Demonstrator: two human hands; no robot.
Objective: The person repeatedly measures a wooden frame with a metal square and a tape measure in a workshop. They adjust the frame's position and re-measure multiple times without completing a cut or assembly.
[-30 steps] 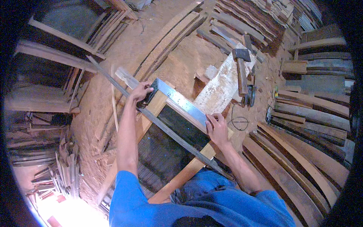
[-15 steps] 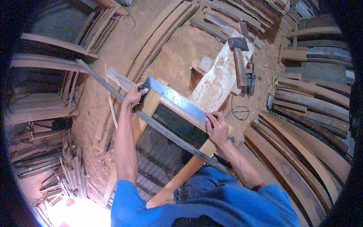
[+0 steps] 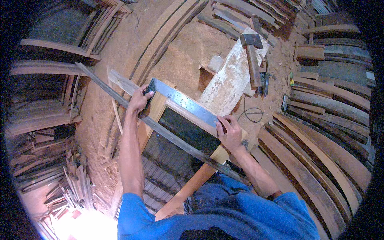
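Observation:
A try square (image 3: pixel 185 101) with a wide metal blade and a dark stock lies along the far rail of a wooden frame (image 3: pixel 158 103). My left hand (image 3: pixel 139 100) is closed around the stock at the frame's far left corner, thumb pressed on it. At the blade's other end, my right hand (image 3: pixel 231 134) pinches the metal between thumb and fingers, beside the frame's right corner. Crossing the frame beneath my forearms is a long grey wooden strip (image 3: pixel 176 141). The frame's near part runs toward my body.
Beyond the frame, a hammer (image 3: pixel 252 66) with a wooden handle rests on a whitish, dusty board (image 3: pixel 226 86). A thin dark cable (image 3: pixel 253 115) loops on the ground. Curved planks (image 3: pixel 308 168) lie at the right, stacked timber (image 3: pixel 48 68) at the left, and wood scraps (image 3: pixel 80 188) at the lower left.
The view has shifted slightly. Both hands keep their places on the try square, and it stays along the frame's far rail.

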